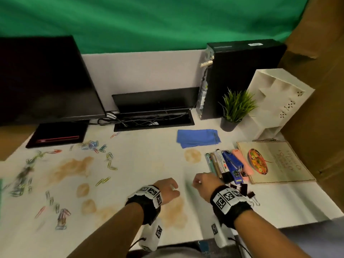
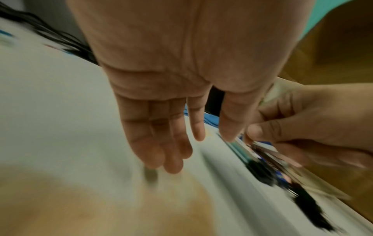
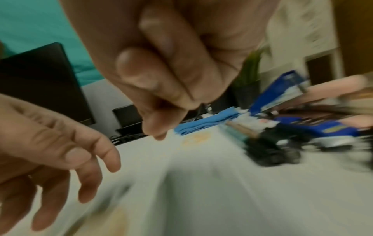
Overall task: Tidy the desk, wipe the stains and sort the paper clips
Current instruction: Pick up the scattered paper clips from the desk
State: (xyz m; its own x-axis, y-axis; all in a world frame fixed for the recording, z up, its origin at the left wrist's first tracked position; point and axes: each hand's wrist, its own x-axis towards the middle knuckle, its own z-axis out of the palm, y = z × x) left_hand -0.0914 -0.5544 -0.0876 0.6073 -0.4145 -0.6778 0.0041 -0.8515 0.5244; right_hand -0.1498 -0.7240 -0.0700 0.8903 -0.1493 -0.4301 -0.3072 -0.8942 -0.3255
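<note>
I have both hands low over the white desk (image 1: 152, 164), near its front edge and close together. My left hand (image 1: 167, 189) hangs loose with the fingers (image 2: 171, 153) straight and slightly spread, holding nothing, above a brown stain (image 1: 175, 211). My right hand (image 1: 204, 183) is curled into a fist; the wrist view is too blurred for me to tell whether anything is pinched inside it. Coloured paper clips (image 1: 93, 146) lie scattered across the left half of the desk, around a larger brown stain (image 1: 72, 167) and several small round ones. A folded blue cloth (image 1: 198, 137) lies further back, near a small potted plant (image 1: 234, 110) and a white organiser (image 1: 275, 101). Just beside my right hand lie a row of markers (image 1: 216, 162), a blue stapler (image 1: 232, 164) and a pink case (image 1: 242, 161), with black binder clips (image 1: 243, 189) beside my wrist and a cookbook (image 1: 273, 162) to their right.
</note>
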